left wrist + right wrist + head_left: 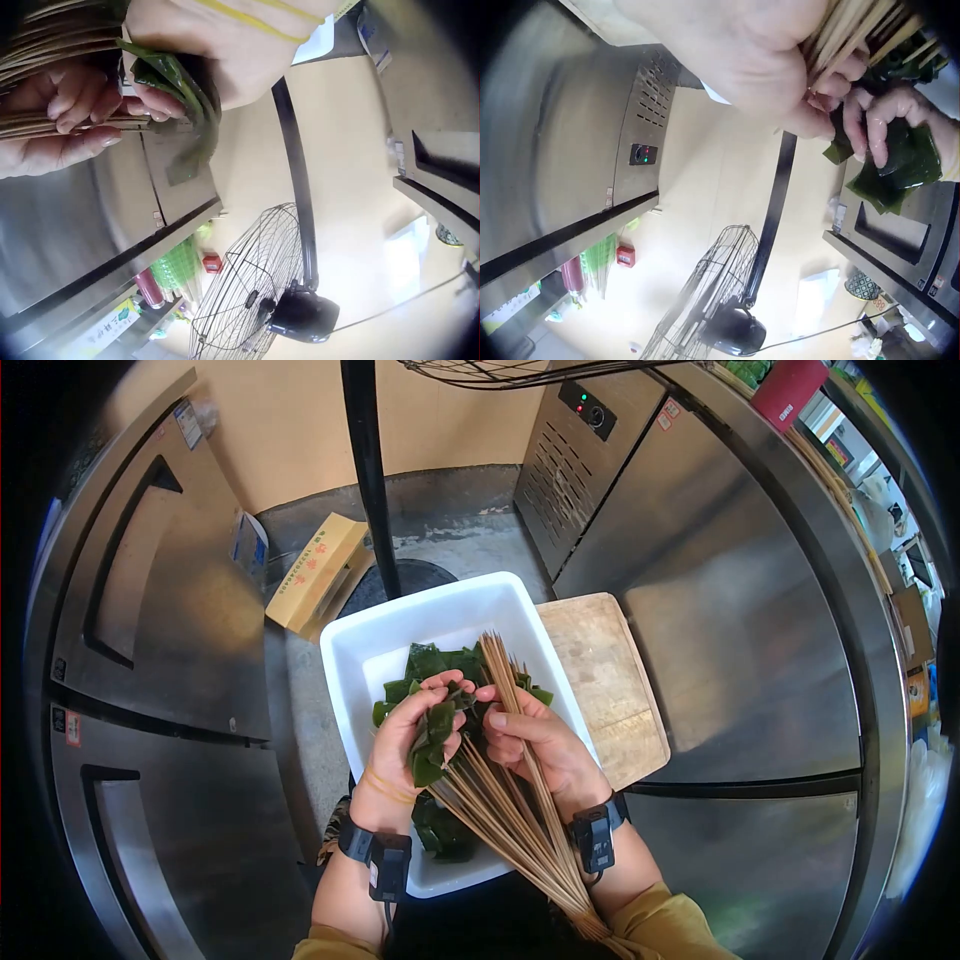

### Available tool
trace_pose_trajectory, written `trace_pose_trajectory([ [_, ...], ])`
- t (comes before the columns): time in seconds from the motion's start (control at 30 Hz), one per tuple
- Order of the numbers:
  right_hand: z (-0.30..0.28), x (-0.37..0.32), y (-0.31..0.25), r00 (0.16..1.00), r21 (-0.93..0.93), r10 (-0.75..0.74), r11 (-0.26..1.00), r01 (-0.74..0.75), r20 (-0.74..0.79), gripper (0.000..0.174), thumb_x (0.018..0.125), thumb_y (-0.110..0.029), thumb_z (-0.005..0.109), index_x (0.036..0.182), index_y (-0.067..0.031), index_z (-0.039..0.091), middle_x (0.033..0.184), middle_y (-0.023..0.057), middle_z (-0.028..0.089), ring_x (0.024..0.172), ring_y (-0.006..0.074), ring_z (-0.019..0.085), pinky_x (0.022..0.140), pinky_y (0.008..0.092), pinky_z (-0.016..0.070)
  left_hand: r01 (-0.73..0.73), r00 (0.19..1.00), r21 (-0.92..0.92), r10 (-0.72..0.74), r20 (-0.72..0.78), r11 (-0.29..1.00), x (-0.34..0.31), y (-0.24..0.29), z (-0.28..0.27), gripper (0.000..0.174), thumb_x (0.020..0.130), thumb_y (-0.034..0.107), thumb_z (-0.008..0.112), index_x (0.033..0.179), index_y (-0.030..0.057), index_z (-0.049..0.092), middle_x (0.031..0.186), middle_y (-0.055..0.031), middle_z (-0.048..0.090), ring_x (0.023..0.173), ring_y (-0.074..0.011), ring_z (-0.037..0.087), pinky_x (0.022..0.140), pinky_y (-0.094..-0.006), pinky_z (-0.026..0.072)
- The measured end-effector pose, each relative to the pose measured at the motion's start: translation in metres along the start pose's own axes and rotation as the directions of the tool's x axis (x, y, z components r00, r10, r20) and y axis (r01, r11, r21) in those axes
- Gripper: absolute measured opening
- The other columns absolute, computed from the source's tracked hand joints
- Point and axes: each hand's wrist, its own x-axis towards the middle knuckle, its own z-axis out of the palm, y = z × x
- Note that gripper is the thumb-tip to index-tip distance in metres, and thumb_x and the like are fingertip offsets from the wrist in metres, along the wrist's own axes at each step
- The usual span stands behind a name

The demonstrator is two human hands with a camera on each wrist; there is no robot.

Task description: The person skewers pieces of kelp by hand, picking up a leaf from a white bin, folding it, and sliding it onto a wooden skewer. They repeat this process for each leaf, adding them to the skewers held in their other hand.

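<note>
My left hand [390,750] grips several folded, wet, dark green pieces of kelp [432,740], which also show hanging from the fingers in the left wrist view. Beside it, my right hand [560,755] holds part of a bundle of thin bamboo skewers [540,820], with pointed tips up and the rest fanning out below toward my right forearm. The fingertips of both hands come close together at the kelp. Under the hands lies a white plastic tub [345,680] with more loose kelp [440,658] in it.
A wooden cutting board [605,680] lies right of the tub. Steel refrigerator cabinets [740,650] stand on both sides. A yellow box [318,572] and a black fan pole [368,480] are behind the tub. The fan's wire cage [251,292] appears in the wrist views.
</note>
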Motion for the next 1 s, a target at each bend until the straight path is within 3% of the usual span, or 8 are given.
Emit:
trace_pose_trajectory([
  [0.03, 0.0, 0.0, 0.0, 1.0, -0.002, -0.004, 1.0, 0.004, 0.011, 0.021, 0.085, 0.003, 0.057, 0.105, -0.0045, 0.056, 0.072, 0.0, 0.051, 0.053, 0.0064, 0.039, 0.05, 0.019, 0.0331, -0.009, 1.0, 0.091, 0.011, -0.017, 0.996, 0.0, -0.001, 0.001, 0.027, 0.09, 0.012, 0.051, 0.116, 0.0027, 0.052, 0.104, -0.0081, 0.06, 0.082, -0.0143, 0.061, 0.063, -0.0238, 0.0524],
  [0.23, -0.001, 0.002, 0.002, 0.999, -0.004, -0.028, 1.0, 0.028, 0.017, 0.024, 0.083, 0.005, 0.059, 0.105, -0.0052, 0.055, 0.072, -0.0006, 0.052, 0.051, 0.0056, 0.043, 0.047, 0.0179, 0.0344, -0.033, 0.989, 0.236, 0.065, -0.131, 0.971, -0.002, -0.007, 0.023, 0.024, 0.09, 0.008, 0.053, 0.113, 0.0012, 0.054, 0.102, -0.0102, 0.061, 0.093, -0.0179, 0.062, 0.077, -0.0263, 0.0532],
  [0.43, -0.005, 0.005, 0.003, 0.999, -0.099, -0.033, 0.995, 0.033, 0.001, 0.016, 0.085, 0.003, 0.059, 0.097, -0.006, 0.056, 0.069, -0.0019, 0.052, 0.049, 0.0048, 0.046, 0.045, 0.0162, 0.0365, -0.063, 0.975, 0.284, 0.12, -0.189, 0.957, 0.003, -0.015, 0.022, 0.022, 0.091, 0.01, 0.053, 0.112, 0.0009, 0.054, 0.103, -0.012, 0.062, 0.096, -0.0195, 0.062, 0.082, -0.0291, 0.0521],
  [0.63, -0.007, 0.006, 0.001, 0.997, -0.144, -0.03, 0.989, 0.019, -0.075, 0.01, 0.086, 0.002, 0.058, 0.094, -0.0049, 0.057, 0.069, -0.0011, 0.053, 0.049, 0.0055, 0.045, 0.045, 0.0163, 0.0361, -0.043, 0.978, 0.24, 0.09, -0.188, 0.97, 0.003, -0.013, 0.02, 0.022, 0.093, 0.014, 0.053, 0.112, 0.0026, 0.054, 0.103, -0.0118, 0.061, 0.094, -0.0197, 0.062, 0.082, -0.0295, 0.0523],
  [0.8, -0.003, 0.006, 0.003, 0.996, -0.212, -0.053, 0.977, 0.038, -0.065, 0.009, 0.086, -0.002, 0.061, 0.091, -0.0073, 0.056, 0.065, -0.0035, 0.052, 0.047, 0.0039, 0.045, 0.043, 0.0161, 0.0346, -0.069, 0.972, 0.322, 0.137, -0.191, 0.944, 0.002, -0.017, 0.028, 0.02, 0.091, 0.014, 0.057, 0.109, 0.0038, 0.056, 0.099, -0.0091, 0.061, 0.089, -0.0169, 0.062, 0.079, -0.0276, 0.0524],
  [0.9, -0.001, 0.005, 0.0, 0.99, -0.175, -0.03, 0.985, 0.006, -0.138, 0.009, 0.085, -0.003, 0.061, 0.091, -0.0073, 0.055, 0.064, -0.0032, 0.052, 0.047, 0.0045, 0.045, 0.043, 0.0167, 0.0341, -0.054, 0.972, 0.351, 0.129, -0.195, 0.935, 0.002, -0.017, 0.027, 0.019, 0.09, 0.013, 0.059, 0.107, 0.005, 0.057, 0.097, -0.0061, 0.06, 0.085, -0.0137, 0.061, 0.075, -0.0257, 0.0526],
  [1.0, -0.007, 0.005, -0.001, 0.997, -0.053, -0.018, 0.998, 0.014, -0.071, 0.01, 0.085, -0.002, 0.059, 0.092, -0.0073, 0.054, 0.063, -0.0026, 0.051, 0.046, 0.0051, 0.044, 0.043, 0.017, 0.0344, -0.059, 0.974, 0.352, 0.131, -0.185, 0.934, 0.001, -0.014, 0.022, 0.018, 0.089, 0.013, 0.06, 0.105, 0.0056, 0.058, 0.096, -0.0039, 0.06, 0.082, -0.0113, 0.06, 0.072, -0.0239, 0.0525],
])
